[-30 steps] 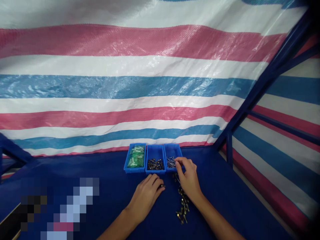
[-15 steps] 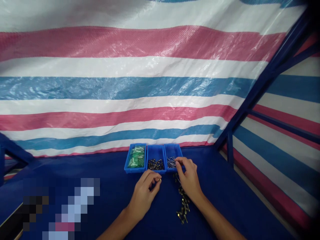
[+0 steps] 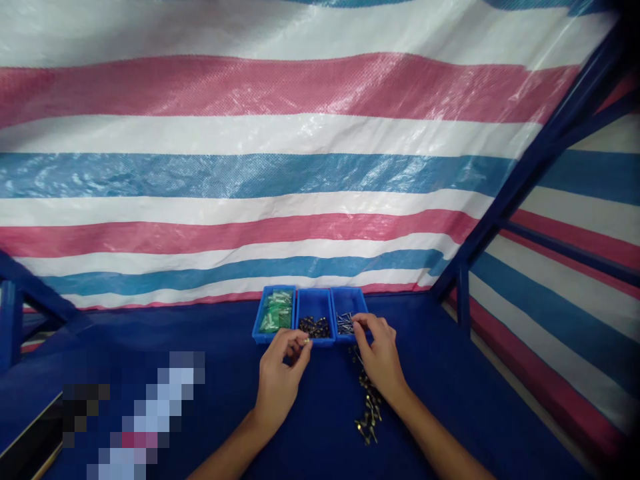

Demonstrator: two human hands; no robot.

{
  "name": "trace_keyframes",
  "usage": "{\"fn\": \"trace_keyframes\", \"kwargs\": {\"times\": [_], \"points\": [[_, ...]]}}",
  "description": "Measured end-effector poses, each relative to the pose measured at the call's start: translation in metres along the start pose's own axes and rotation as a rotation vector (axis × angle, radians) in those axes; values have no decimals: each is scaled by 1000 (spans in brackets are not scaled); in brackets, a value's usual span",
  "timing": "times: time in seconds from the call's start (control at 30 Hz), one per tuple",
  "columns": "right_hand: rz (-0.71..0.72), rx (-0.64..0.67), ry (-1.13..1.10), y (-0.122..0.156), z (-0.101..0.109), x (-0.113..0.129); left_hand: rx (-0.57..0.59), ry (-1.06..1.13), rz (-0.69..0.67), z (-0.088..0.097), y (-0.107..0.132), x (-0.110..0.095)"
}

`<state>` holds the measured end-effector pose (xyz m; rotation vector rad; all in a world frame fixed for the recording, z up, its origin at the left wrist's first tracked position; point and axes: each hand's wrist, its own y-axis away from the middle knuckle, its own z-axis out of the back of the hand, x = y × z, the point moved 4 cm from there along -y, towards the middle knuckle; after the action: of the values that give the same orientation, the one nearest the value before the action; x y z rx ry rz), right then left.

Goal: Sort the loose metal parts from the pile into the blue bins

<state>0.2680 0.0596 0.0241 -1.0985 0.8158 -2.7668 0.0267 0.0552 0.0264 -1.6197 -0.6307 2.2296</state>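
My left hand [image 3: 280, 370] pinches a small brass-coloured piece [image 3: 306, 341] between thumb and forefinger, just in front of the middle blue bin [image 3: 314, 300]. That bin holds a heap of small dark brass-toned parts [image 3: 315, 327]. My right hand [image 3: 381, 357] reaches to the front of the right blue bin [image 3: 349, 298], its thumb and forefinger drawn together beside the silver screws [image 3: 345, 323] inside. Whatever lies between those fingertips is too small to make out. Under and beside my right wrist, a row of brass pieces with screws [image 3: 370, 400] lies on the table, partly covered.
Green and clear small pieces [image 3: 277, 311] fill the left blue bin [image 3: 259, 327]. The bins stand side by side on the dark blue table [image 3: 210, 393], near a striped sheet [image 3: 250, 133]. A dark flat object [image 3: 33, 437] and a pixelated patch are at lower left.
My left hand has shifted a little to the left with the brass piece still pinched. My right hand stays almost in place at the right bin. The view has turned slightly.
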Motion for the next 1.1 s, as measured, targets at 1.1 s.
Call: {"fn": "trace_keyframes", "kwargs": {"times": [1.1], "points": [[-7, 6, -7, 0, 0, -1, 66, -30, -96, 2, 1, 3]]}}
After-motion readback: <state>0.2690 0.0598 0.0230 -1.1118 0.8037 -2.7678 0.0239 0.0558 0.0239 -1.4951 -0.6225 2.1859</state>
